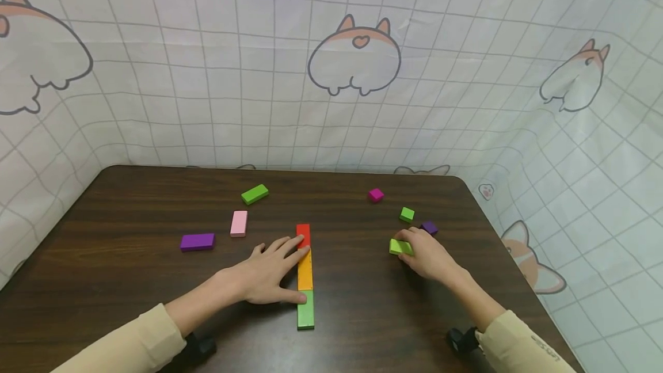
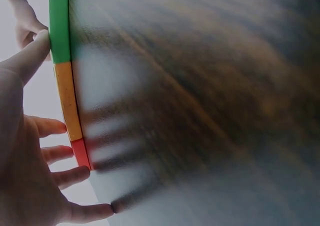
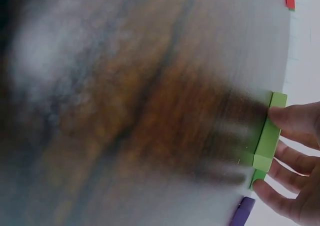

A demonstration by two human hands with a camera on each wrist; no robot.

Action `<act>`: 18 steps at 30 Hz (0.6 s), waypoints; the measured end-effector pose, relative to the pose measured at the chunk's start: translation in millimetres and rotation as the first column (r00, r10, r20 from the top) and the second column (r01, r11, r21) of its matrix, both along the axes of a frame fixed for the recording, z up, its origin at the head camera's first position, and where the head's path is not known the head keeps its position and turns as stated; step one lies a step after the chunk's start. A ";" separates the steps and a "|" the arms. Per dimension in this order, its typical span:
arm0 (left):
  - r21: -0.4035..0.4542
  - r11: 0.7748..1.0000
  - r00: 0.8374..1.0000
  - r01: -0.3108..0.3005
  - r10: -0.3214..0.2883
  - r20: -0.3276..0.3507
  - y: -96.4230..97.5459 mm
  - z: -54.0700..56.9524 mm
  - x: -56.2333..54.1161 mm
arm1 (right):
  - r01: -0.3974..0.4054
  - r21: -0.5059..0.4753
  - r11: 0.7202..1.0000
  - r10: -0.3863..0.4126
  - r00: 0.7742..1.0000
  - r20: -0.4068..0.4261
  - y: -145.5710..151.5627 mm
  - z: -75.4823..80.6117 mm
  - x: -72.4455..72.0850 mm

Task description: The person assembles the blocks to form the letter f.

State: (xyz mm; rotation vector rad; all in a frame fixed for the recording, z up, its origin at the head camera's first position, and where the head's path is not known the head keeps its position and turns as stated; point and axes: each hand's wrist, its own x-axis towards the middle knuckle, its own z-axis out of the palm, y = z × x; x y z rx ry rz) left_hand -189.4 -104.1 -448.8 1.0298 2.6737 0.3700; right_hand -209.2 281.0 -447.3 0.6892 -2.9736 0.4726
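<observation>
A red block [image 1: 303, 229], an orange block [image 1: 305, 272] and a green block [image 1: 306, 316] lie end to end in a straight row in the middle of the dark wooden table. My left hand [image 1: 266, 278] is spread along the row's left side. Its fingertips touch the red and orange end and its thumb rests at the green block. To the right, my right hand [image 1: 427, 255] pinches a lime green block [image 3: 268, 138] between thumb and fingers. Just behind that hand are a small green cube [image 1: 407, 214] and a dark purple block [image 1: 429, 227], partly hidden.
On the left lie a purple block [image 1: 197, 242], a pink block [image 1: 239, 224] and another green block [image 1: 255, 194]. A magenta cube [image 1: 376, 195] sits near the table's back edge. A white curtain [image 1: 259, 73] with a grid and animal drawings surrounds the table [image 1: 129, 206].
</observation>
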 end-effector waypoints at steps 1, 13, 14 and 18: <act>0.002 1.000 1.000 0.000 0.000 0.001 0.4 -0.1 -0.1 | 0.002 -0.006 1.000 -0.002 1.000 -0.001 0.4 -0.7 -0.5; -0.016 1.000 1.000 -0.010 0.010 0.000 0.5 -0.7 -0.1 | -0.022 -0.052 0.998 0.019 0.999 -0.050 -5.0 -0.7 -6.5; -0.016 1.000 1.000 -0.009 0.009 0.000 0.6 -0.9 -0.1 | -0.025 -0.055 0.998 0.022 0.999 -0.049 -6.2 -0.1 -7.2; -0.018 1.000 1.000 -0.006 0.006 -0.002 2.2 -1.2 -0.3 | -0.036 -0.061 0.997 0.033 0.998 -0.061 -11.6 1.8 -9.7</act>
